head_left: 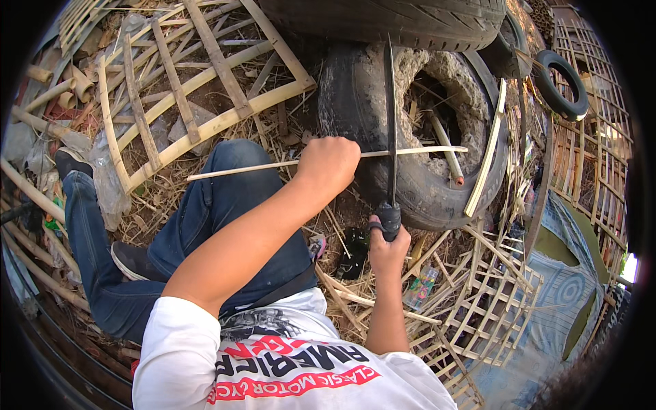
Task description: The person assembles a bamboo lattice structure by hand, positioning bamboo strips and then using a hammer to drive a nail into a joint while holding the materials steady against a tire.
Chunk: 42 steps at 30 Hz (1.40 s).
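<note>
Crossing bamboo strip (pixel 410 152), knife (pixel 391 123) overhangs tyre (pixel 424 137).

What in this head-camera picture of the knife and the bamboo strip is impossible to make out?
- Bamboo strip: the part inside the left hand is hidden by the fingers.
- Knife: its handle is mostly covered by the right hand.
- The inside of the worn tyre is too dark and cluttered to tell.

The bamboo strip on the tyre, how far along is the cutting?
Done: lattice panels lie finished around. In hand: the left hand holds the bamboo strip across the old tyre; the right hand sets the knife blade on it. Left: the strip looks whole, so the cut itself.
</note>
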{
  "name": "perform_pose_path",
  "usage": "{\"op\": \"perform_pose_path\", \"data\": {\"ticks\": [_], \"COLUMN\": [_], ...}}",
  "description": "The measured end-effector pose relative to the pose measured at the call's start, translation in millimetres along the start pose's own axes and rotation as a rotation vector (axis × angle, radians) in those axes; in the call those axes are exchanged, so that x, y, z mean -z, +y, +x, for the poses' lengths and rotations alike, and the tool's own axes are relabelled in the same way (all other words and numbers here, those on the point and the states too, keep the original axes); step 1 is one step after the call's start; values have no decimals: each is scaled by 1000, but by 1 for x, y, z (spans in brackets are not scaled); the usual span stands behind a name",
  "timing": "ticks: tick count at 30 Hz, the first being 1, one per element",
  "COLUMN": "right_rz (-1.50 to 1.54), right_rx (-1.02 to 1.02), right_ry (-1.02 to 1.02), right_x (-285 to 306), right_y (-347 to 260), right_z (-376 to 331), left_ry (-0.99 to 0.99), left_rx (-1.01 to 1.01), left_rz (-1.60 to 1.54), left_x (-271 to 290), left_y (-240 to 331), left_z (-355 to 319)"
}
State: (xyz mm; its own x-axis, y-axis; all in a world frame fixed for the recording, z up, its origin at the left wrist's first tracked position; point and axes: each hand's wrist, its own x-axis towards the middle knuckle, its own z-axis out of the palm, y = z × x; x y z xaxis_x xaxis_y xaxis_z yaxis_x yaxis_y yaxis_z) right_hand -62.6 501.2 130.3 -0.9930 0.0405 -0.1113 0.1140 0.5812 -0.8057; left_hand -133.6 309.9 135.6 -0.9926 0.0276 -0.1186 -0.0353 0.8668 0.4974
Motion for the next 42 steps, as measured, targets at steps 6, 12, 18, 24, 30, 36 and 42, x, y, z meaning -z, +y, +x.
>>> {"op": "perform_pose_path", "data": {"ticks": [6, 12, 18, 24, 30, 36, 42], "right_rz": [-33, -62, 12, -62, -187, -244, -312], "right_rx": [-44, -32, -159, 18, 113, 214, 95], "right_ry": [-19, -85, -91, -58, 15, 91, -4], "right_x": [15, 1, 5, 9, 0, 22, -4], "right_y": [-25, -7, 2, -6, -23, -61, -28], "right_z": [3, 18, 14, 13, 5, 0, 9], "left_ry": [-7, -29, -33, 27, 55, 87, -42], "left_rx": [-12, -5, -15, 18, -8, -17, 7], "left_rz": [-13, -20, -25, -1, -24, -49, -7], "left_x": [29, 19, 8, 2, 3, 48, 9], "left_y": [7, -8, -7, -6, -8, 10, -14], "left_z": [5, 13, 12, 10, 9, -1, 7]}}
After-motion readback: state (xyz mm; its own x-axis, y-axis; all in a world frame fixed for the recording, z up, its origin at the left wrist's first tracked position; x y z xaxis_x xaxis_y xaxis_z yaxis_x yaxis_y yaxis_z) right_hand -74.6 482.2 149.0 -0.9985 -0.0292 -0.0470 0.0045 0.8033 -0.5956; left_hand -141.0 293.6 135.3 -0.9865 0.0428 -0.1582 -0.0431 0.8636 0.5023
